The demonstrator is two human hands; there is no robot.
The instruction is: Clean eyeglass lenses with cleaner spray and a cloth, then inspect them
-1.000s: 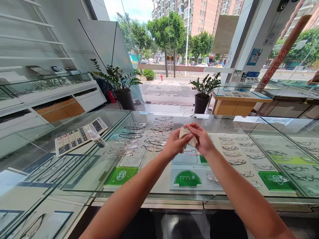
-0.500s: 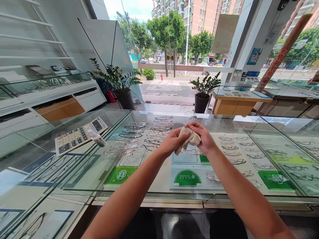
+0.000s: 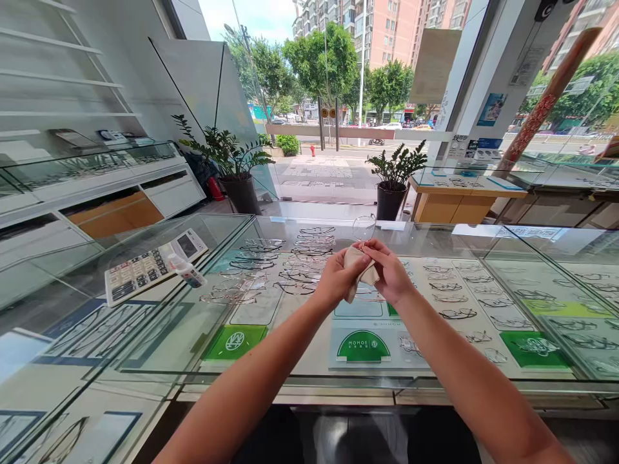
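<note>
A pair of thin-framed eyeglasses (image 3: 363, 227) is held above the glass counter, one round lens standing up past my fingertips. The other part of the frame is hidden by a pale beige cloth (image 3: 360, 274) and my fingers. My left hand (image 3: 333, 276) is closed on the cloth, thumb pressed over its front. Close against it, my right hand (image 3: 394, 276) is closed with its fingers pinching the eyeglasses at the cloth's edge. Several folded eyeglasses (image 3: 314, 241) lie in rows on the counter just left of my hands.
A calculator (image 3: 145, 267) lies at the left with a small white bottle (image 3: 186, 269) against it. More frames (image 3: 458, 314) are displayed to the right. A green-and-white display card (image 3: 363, 345) sits nearer me. Potted plants (image 3: 391, 193) stand beyond the counter.
My hands have shifted slightly left, and the cloth is bunched differently between them. The round lens has tilted and shows more fully above my fingers.
</note>
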